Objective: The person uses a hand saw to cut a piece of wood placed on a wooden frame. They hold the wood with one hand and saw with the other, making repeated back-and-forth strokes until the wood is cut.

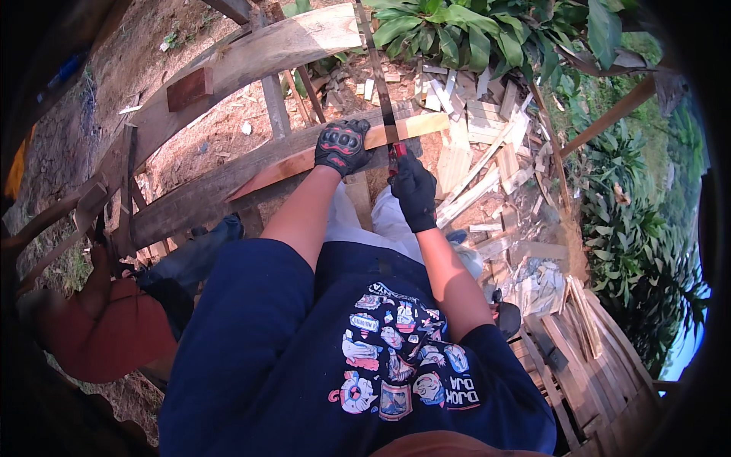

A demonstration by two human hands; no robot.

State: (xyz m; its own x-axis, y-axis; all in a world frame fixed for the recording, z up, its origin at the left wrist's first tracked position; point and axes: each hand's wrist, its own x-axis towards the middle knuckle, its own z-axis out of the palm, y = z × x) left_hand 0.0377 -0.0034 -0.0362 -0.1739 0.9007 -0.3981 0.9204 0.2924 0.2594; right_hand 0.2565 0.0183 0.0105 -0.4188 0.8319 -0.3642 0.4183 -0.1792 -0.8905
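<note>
A pale wooden board (282,169) lies slanting across a thick dark timber beam (186,199) in front of me. My left hand (343,148), in a black glove with hard knuckle pads, presses down on the board with its fingers curled over it. To its right, my black-gloved right hand (413,189) is closed round the red handle of a handsaw (381,80). The long saw blade runs away from me and crosses the board near its right end. Whether its teeth are inside a cut I cannot tell.
A second long timber (263,52) with a reddish block (189,89) on it stretches beyond the beam. Wood offcuts (487,122) litter the ground at right, and stacked planks (590,354) lie nearer. Another person in a red shirt (106,327) is at left.
</note>
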